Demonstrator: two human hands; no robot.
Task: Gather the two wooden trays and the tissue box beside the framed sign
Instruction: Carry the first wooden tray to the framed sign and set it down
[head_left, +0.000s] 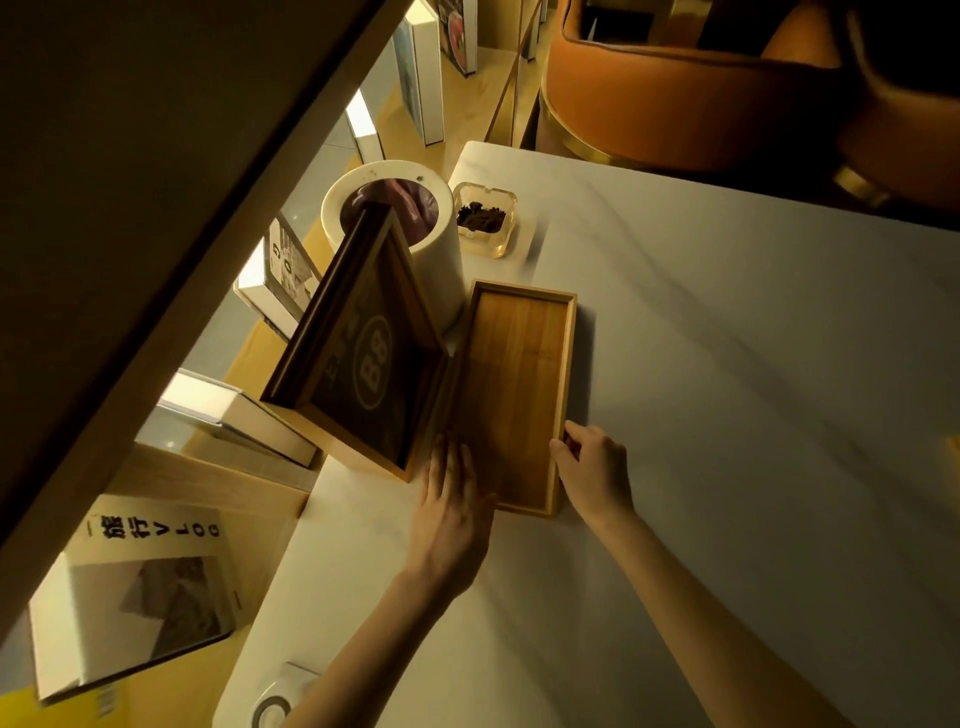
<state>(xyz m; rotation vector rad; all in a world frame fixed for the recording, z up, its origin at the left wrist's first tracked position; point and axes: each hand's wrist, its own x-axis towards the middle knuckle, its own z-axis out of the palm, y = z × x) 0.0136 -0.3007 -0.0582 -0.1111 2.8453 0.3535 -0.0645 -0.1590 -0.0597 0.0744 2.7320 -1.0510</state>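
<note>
We see two bare forearms reaching in from the bottom edge, both uncovered as far as the frame shows, with no sleeve or cuff in sight. Our left hand (451, 525) and right hand (597, 470) carry no rings, watch or bands that we can make out. The fingers are slim, with short, plain nails.

The wooden tray (519, 395) lies on the table (727, 415), just right of the framed sign (363, 358). Behind the framed sign stands a bin (415, 249); an ashtray (485, 218) sits to the bin's right.
</note>
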